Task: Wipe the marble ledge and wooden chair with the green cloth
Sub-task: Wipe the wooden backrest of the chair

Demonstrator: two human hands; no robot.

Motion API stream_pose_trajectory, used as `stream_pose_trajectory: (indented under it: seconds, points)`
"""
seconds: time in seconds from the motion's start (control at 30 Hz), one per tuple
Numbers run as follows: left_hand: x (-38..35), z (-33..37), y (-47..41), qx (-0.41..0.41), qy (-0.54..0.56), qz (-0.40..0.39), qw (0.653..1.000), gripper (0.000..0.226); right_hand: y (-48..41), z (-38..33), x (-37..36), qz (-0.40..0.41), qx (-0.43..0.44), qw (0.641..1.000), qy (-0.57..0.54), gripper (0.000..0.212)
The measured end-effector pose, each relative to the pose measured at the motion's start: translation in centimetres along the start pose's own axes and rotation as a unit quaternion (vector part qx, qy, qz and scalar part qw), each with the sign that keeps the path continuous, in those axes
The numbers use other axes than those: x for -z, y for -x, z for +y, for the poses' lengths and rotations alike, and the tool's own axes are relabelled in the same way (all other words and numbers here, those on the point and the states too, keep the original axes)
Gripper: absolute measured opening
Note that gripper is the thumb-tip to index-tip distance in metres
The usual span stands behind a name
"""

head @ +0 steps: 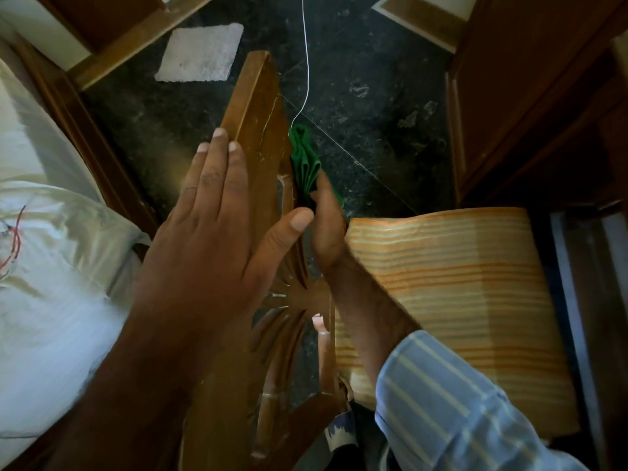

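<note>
The wooden chair (pixel 253 107) is seen from above, its carved backrest running up the middle of the view and its orange striped seat cushion (pixel 452 287) to the right. My left hand (pixel 217 219) lies flat on the top rail of the backrest, fingers spread, thumb hooked over the rail's right edge. My right hand (pixel 328 222) reaches in from the lower right, in a blue striped sleeve, and holds the bunched green cloth (pixel 304 161) against the seat side of the backrest. No marble ledge is in view.
Dark speckled stone floor (pixel 373 107) lies beyond the chair, with a white mat (pixel 200 52) at the upper left. A bed with white bedding (pixel 51 260) is at the left, a wooden cabinet (pixel 530 96) at the right. A thin white cord (pixel 307 62) hangs down the middle.
</note>
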State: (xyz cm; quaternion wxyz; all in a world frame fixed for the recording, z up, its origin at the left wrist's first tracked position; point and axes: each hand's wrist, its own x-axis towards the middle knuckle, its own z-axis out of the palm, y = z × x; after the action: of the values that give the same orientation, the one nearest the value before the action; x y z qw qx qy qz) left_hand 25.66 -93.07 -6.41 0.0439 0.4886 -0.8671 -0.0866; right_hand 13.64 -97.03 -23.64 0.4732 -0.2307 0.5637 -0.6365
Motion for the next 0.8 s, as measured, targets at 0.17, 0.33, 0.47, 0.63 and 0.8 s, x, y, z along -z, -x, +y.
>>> stream_pose_trajectory:
  seconds: [0.17, 0.33, 0.47, 0.63, 0.8]
  points:
    - [0.2, 0.0, -0.1, 0.002, 0.001, -0.009, 1.000, 0.099, -2.9, -0.6, 3.3, 0.035, -0.010, 0.999, 0.032, 0.029]
    - [0.3, 0.2, -0.1, 0.002, -0.015, -0.012, 1.000, 0.099, -5.4, -1.7, 4.8, 0.001, -0.044, 0.995, 0.086, 0.050]
    - [0.4, 0.3, -0.1, -0.001, -0.023, -0.011, 1.000, 0.098, -6.7, -1.8, 6.2, -0.113, -0.113, 0.983, 0.095, 0.067]
    - [0.2, 0.1, -0.1, -0.002, -0.038, -0.012, 0.999, 0.099, -7.3, -1.6, 7.0, -0.097, -0.102, 0.984, 0.107, 0.029]
    - [0.1, -0.1, -0.1, 0.000, -0.053, -0.012, 0.999, 0.106, -4.5, -3.1, 8.1, -0.121, -0.087, 0.980, 0.129, 0.029]
